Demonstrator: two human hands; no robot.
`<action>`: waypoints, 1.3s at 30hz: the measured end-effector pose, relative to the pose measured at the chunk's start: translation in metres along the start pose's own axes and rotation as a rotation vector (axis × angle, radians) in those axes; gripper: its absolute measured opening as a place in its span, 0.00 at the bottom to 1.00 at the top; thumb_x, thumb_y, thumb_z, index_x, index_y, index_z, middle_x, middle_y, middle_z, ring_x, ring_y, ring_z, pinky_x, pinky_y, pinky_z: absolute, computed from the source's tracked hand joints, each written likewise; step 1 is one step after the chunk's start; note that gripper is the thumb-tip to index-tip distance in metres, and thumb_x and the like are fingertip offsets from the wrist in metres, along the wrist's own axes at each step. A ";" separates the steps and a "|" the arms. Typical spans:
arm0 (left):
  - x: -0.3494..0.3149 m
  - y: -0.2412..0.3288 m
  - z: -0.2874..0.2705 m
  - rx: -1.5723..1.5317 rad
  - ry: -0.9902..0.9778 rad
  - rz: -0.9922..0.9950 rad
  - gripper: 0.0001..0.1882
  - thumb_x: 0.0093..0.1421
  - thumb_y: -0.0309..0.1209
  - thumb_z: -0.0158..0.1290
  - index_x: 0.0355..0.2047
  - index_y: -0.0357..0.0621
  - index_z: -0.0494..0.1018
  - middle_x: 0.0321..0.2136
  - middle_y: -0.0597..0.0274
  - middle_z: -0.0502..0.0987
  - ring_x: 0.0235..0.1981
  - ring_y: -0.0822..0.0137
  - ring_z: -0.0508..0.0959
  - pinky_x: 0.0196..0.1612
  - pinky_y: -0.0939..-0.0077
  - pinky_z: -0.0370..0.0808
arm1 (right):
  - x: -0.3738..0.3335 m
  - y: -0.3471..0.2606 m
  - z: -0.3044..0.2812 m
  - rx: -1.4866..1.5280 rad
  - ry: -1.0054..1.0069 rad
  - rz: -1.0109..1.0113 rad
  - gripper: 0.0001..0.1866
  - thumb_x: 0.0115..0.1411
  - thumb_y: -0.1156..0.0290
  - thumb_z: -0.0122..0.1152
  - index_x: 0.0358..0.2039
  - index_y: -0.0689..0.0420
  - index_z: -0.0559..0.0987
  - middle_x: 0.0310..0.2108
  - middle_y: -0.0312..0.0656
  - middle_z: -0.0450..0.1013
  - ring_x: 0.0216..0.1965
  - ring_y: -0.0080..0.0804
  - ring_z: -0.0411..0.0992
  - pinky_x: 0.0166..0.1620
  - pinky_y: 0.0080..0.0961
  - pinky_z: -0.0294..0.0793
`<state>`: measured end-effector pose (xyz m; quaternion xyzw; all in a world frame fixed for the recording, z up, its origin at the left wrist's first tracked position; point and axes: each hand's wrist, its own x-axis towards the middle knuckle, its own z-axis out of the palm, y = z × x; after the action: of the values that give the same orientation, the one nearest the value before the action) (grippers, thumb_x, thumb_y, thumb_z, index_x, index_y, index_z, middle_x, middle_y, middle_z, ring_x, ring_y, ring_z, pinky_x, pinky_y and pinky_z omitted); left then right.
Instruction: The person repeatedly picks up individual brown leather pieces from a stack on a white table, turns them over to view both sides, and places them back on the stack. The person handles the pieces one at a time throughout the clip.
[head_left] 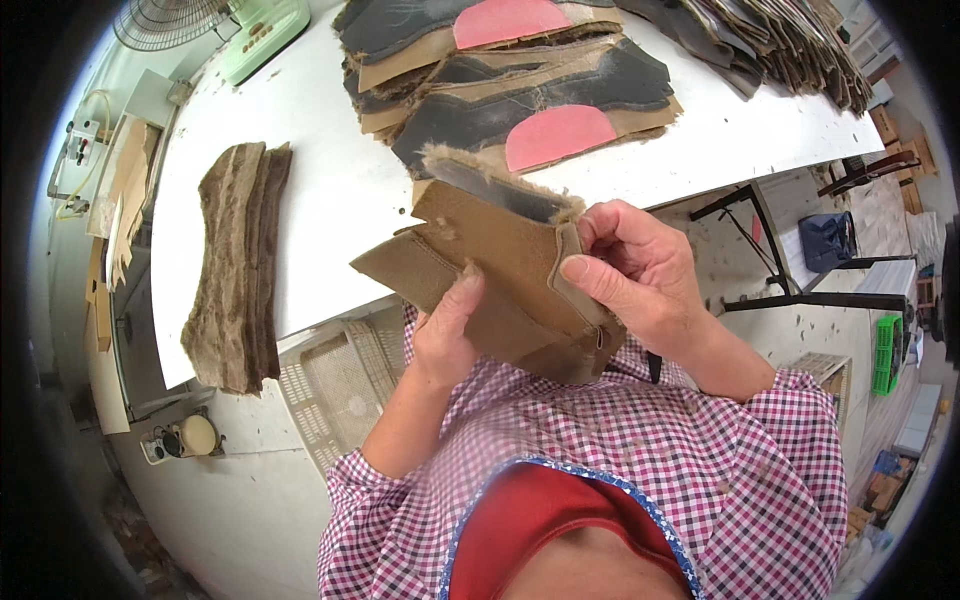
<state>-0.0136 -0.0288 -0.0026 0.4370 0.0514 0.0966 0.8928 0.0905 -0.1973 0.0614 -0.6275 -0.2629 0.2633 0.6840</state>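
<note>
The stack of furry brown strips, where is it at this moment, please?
In the head view, the stack lies on the left side of the white table, to the left of the left hand, with the fan beyond it.

The person wears a loose smock (540, 435) in a small check of magenta, black and white, with a few brownish specks on the front. A narrow blue band (525, 463) with a white pattern edges its rounded neckline, and a plain red top (510, 520) shows inside. The left sleeve (352, 500) and right sleeve (800, 430) look bunched, leaving both forearms, the left hand (447, 325) and right hand (645, 275) bare.
</note>
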 end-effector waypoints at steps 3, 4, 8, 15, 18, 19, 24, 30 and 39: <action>0.000 0.001 0.002 -0.036 -0.007 -0.010 0.26 0.64 0.36 0.44 0.59 0.35 0.59 0.55 0.50 0.68 0.56 0.56 0.69 0.60 0.61 0.64 | 0.005 -0.007 0.004 0.012 0.006 0.015 0.07 0.58 0.75 0.61 0.36 0.62 0.74 0.31 0.31 0.72 0.32 0.13 0.69 0.36 0.13 0.70; 0.001 0.001 0.003 -0.022 -0.015 0.005 0.25 0.65 0.36 0.44 0.58 0.34 0.59 0.55 0.50 0.68 0.55 0.57 0.69 0.59 0.62 0.65 | 0.006 -0.009 0.005 0.020 0.011 0.013 0.07 0.58 0.75 0.61 0.35 0.62 0.74 0.30 0.31 0.72 0.31 0.13 0.69 0.36 0.13 0.70; 0.002 0.005 0.012 -0.006 -0.025 -0.001 0.25 0.65 0.37 0.44 0.58 0.33 0.60 0.54 0.50 0.69 0.54 0.57 0.71 0.57 0.63 0.67 | 0.006 -0.005 0.000 -0.090 0.015 -0.097 0.06 0.58 0.75 0.62 0.32 0.62 0.75 0.26 0.30 0.71 0.28 0.12 0.67 0.32 0.14 0.68; 0.021 0.019 0.005 -0.080 0.026 -0.072 0.27 0.59 0.33 0.48 0.57 0.33 0.61 0.52 0.50 0.71 0.53 0.57 0.72 0.56 0.64 0.69 | 0.031 -0.014 0.000 -0.181 0.027 -0.171 0.06 0.58 0.73 0.62 0.27 0.60 0.76 0.22 0.27 0.69 0.25 0.11 0.62 0.28 0.12 0.62; 0.027 0.016 -0.002 -0.352 -0.175 0.020 0.31 0.55 0.34 0.51 0.57 0.32 0.62 0.52 0.48 0.71 0.53 0.56 0.72 0.57 0.62 0.68 | 0.062 -0.019 0.005 0.190 0.146 -0.251 0.06 0.58 0.71 0.62 0.28 0.59 0.77 0.23 0.26 0.70 0.26 0.10 0.63 0.30 0.12 0.62; 0.024 0.003 -0.012 -0.392 -0.145 0.039 0.34 0.52 0.36 0.53 0.57 0.30 0.61 0.53 0.45 0.70 0.54 0.54 0.72 0.57 0.60 0.67 | 0.070 -0.021 0.001 0.263 0.166 -0.203 0.06 0.59 0.70 0.59 0.32 0.59 0.79 0.26 0.28 0.73 0.29 0.14 0.67 0.36 0.13 0.66; 0.003 -0.043 -0.028 -0.152 -0.282 -0.256 0.35 0.51 0.37 0.59 0.56 0.32 0.63 0.52 0.48 0.71 0.54 0.56 0.71 0.58 0.62 0.66 | 0.106 -0.025 0.000 0.621 0.250 -0.208 0.08 0.61 0.69 0.56 0.38 0.58 0.78 0.37 0.35 0.75 0.40 0.22 0.71 0.47 0.20 0.69; 0.001 -0.014 0.000 0.261 -0.380 -0.327 0.27 0.56 0.33 0.59 0.53 0.33 0.67 0.49 0.53 0.74 0.50 0.60 0.73 0.54 0.69 0.69 | 0.111 0.011 -0.028 0.519 0.212 -0.051 0.16 0.66 0.63 0.49 0.45 0.62 0.76 0.41 0.38 0.74 0.42 0.29 0.71 0.49 0.23 0.68; -0.012 0.017 0.004 0.078 -0.017 -0.184 0.20 0.51 0.19 0.55 0.46 0.32 0.73 0.43 0.56 0.77 0.44 0.63 0.76 0.47 0.72 0.71 | -0.006 -0.004 -0.004 0.291 0.045 0.376 0.24 0.66 0.54 0.50 0.52 0.61 0.73 0.49 0.43 0.73 0.50 0.28 0.72 0.52 0.26 0.71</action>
<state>-0.0273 -0.0241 0.0136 0.4655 0.0873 0.0085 0.8807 0.0892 -0.2046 0.0650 -0.5658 -0.0854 0.4070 0.7120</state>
